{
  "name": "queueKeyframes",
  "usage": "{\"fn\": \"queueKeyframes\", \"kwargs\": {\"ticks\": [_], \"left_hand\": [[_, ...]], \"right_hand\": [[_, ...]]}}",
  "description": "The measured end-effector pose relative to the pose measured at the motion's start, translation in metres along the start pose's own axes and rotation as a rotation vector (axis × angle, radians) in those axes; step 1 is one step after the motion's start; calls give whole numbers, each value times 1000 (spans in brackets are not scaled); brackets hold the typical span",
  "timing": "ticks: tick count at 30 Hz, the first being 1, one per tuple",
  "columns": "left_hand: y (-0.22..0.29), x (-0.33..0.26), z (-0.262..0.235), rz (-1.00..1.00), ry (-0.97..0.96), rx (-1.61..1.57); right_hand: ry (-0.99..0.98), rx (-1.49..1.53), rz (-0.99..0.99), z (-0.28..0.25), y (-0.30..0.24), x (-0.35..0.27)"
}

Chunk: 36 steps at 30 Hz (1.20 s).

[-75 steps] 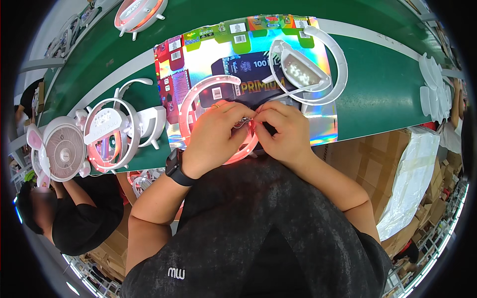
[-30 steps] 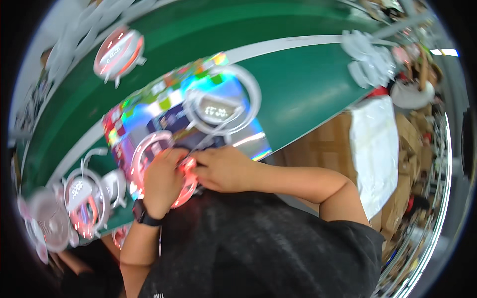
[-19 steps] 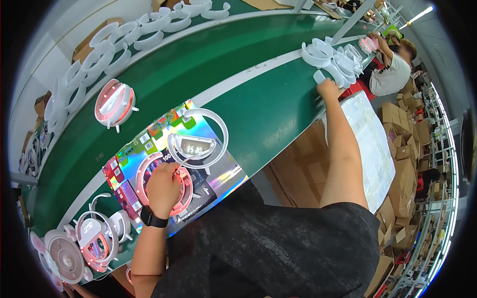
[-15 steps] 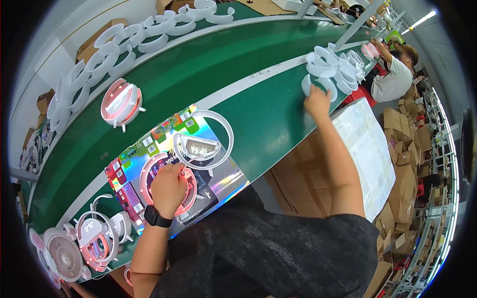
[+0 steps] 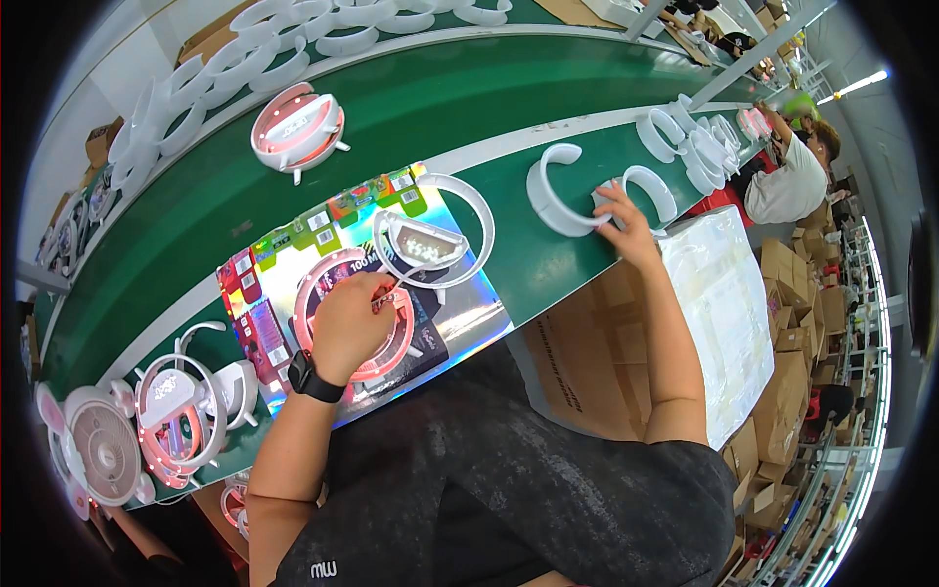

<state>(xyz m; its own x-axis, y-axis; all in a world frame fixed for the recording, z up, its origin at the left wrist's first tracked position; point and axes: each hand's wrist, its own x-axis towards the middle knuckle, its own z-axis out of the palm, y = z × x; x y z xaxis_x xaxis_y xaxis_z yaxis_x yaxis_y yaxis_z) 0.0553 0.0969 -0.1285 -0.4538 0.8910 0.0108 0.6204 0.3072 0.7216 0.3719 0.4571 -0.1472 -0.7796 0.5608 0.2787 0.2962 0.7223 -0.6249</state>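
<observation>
My left hand [image 5: 350, 325] rests on a pink glowing ring lamp [image 5: 315, 293] and grips its right side. The lamp lies on a shiny rainbow-coloured sheet [image 5: 469, 311] at the near edge of the green belt [image 5: 411, 108]. A white ring with a lit clock face [image 5: 430, 245] lies just right of it on the same sheet. My right arm is stretched far to the right. My right hand [image 5: 622, 217] holds the end of a white C-shaped ring [image 5: 550, 192] on the belt, with a second white ring [image 5: 653, 186] beside it.
A pink-and-white ring clock [image 5: 295, 127] rides the belt farther back. Several white rings [image 5: 293, 39] line the far side, and a stack [image 5: 696, 147] sits at the right near another person [image 5: 794, 176]. Lit ring lamps [image 5: 178, 411] and a pink fan [image 5: 98, 450] stand at the left. Cardboard boxes [image 5: 792, 323] fill the right.
My right hand has drawn a white C-shaped ring leftward along the belt from the stack at the right. My left hand stays on the pink ring lamp.
</observation>
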Motion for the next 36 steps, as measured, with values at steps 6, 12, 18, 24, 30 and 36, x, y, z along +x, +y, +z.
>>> {"fn": "queueKeyframes", "kwargs": {"ticks": [6, 12, 18, 24, 30, 36], "left_hand": [[-4, -34, -21, 168, 129, 49], [-41, -92, -39, 62, 304, 103], [-72, -108, -19, 3, 220, 114], [-75, -108, -6, -54, 309, 115], [-70, -112, -5, -40, 322, 140], [-34, -120, -97, -269, -336, 106]], "right_hand": [[120, 585, 305, 11, -10, 31], [-5, 587, 184, 47, -103, 25], [-430, -60, -715, 139, -273, 20], [-511, -118, -794, 181, -289, 19], [-537, -237, -813, 190, -296, 10], [-687, -290, -843, 151, -308, 13]]}}
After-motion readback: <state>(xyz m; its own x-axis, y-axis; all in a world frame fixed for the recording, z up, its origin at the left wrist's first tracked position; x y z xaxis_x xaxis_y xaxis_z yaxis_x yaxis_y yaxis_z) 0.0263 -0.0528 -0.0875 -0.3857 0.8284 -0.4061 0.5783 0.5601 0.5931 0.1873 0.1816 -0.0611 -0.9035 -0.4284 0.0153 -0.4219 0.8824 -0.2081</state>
